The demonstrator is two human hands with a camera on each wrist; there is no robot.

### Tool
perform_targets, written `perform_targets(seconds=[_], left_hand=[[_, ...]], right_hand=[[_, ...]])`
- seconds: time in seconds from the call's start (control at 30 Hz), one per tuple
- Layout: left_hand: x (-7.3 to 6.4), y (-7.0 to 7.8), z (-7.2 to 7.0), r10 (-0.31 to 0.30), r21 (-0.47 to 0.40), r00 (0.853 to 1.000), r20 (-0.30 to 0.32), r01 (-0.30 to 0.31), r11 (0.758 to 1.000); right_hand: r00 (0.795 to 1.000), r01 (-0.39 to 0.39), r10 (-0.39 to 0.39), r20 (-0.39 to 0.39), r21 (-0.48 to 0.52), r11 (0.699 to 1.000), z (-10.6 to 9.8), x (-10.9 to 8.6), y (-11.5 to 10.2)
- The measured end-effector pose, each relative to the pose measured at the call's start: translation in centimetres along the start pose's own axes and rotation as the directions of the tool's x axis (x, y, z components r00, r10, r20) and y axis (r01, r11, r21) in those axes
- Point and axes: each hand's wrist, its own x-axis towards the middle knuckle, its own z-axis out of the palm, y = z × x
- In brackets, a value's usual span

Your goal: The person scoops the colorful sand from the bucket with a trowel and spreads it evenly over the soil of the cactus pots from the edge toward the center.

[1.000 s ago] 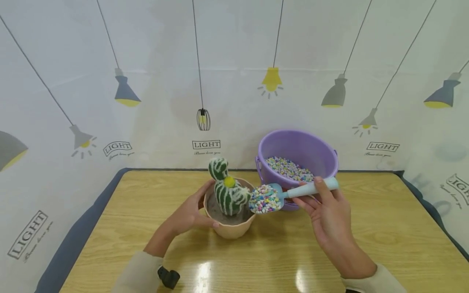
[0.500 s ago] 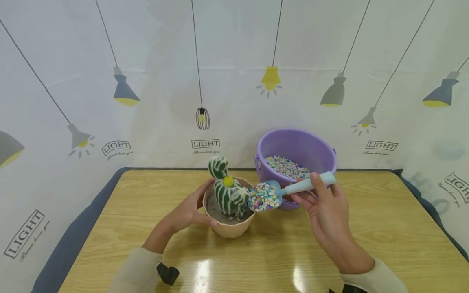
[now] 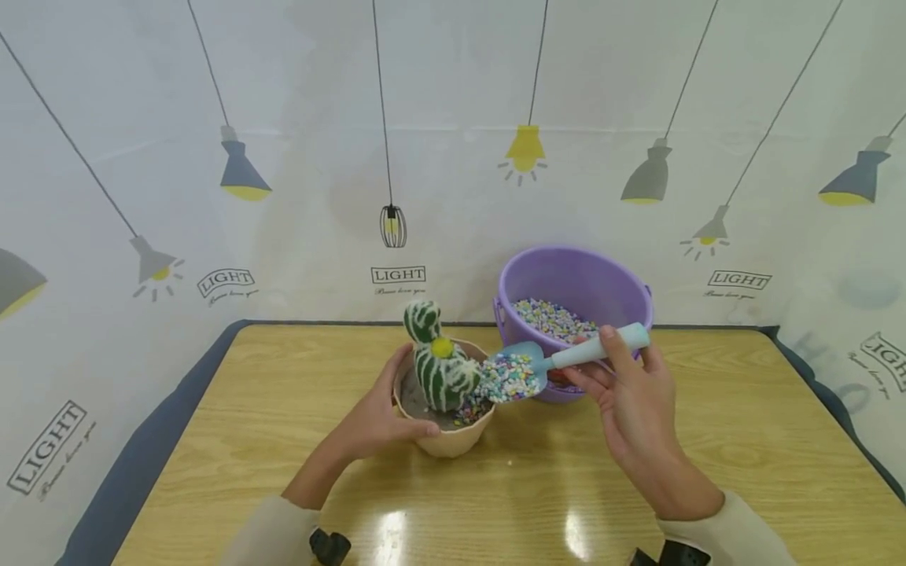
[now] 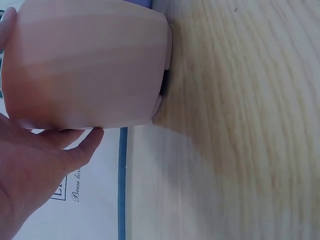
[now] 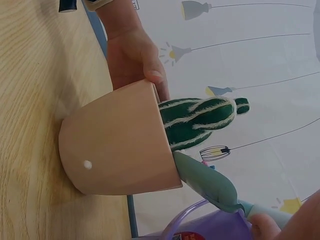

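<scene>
My left hand grips the side of a peach flower pot, thumb at its front rim. In the pot stands a striped green cactus with a yellow flower, on grey soil. Between thumb and fingers, my right hand holds a light blue hand shovel heaped with coloured pebbles. Its tip lies over the pot's right rim, as the shovel's underside shows in the right wrist view. Some pebbles lie on the soil right of the cactus.
A purple bucket part-filled with similar pebbles stands behind the shovel, near the table's back edge. A lamp-patterned cloth hangs behind the wooden table. One white pebble shows against the pot's outside in the right wrist view.
Pebbles have slid off the shovel's tip onto the soil beside the cactus, and the patch there has grown. The shovel has risen slightly at the handle. My left hand keeps its grip.
</scene>
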Motion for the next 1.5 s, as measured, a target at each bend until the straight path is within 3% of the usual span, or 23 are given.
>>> perform_targets(seconds=[0.2,0.57,0.87,1.2,1.5], left_hand=[[0.5,-0.1,-0.6,-0.021,0.022,0.999,0.034,0.020,1.000],[1.6,-0.3,-2.4,-0.007,-0.086,0.986,0.164,0.021,0.996],[1.8,-0.1,-3.0,-0.009,-0.115,0.977,0.212,0.034,0.993],[1.2,0.3,-2.9,0.019,-0.113,0.982,0.187,0.003,0.994],[0.5,0.6,-1.1,0.003,0.044,0.996,0.093,-0.007,0.999]], right_hand=[[1.000,0.027,-0.027,0.013,-0.009,1.000,0.0,0.2,0.1],[0.999,0.049,-0.049,-0.012,-0.029,0.998,0.7,0.6,0.1],[0.998,0.056,-0.057,-0.004,-0.042,0.998,0.8,0.8,0.2],[0.998,0.066,-0.067,-0.014,-0.065,0.996,1.5,0.9,0.1],[0.995,0.098,-0.098,0.009,-0.104,0.990,1.7,1.2,0.4]])
